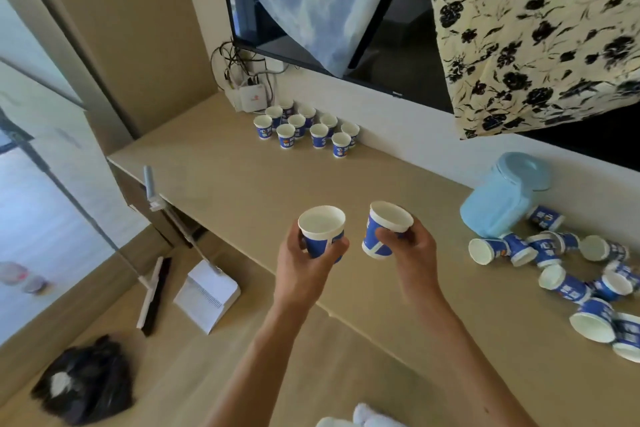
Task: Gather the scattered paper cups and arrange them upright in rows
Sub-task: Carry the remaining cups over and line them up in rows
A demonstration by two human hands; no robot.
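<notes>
The left hand (311, 253) is wrapped around a blue paper cup (322, 230), held upright with its white mouth open to the ceiling. Just beside it the right hand (410, 248) grips a second cup (384, 230) by the side, this one tilted with its rim leaning to the right. Both are held above the near middle of the beige counter (242, 184), close together but not touching.

Far to the left, against the wall, a group of upright cups (306, 128) stands in tidy rows, next to a white box (251, 97) with a tangle of cables. On the right a pile of scattered cups (568, 263) lies mostly tipped on their sides, beside a pale blue lidded jar (504, 199) that leans over them. On the floor at the left lie a broom (154, 295) and a white dustpan (207, 298).
</notes>
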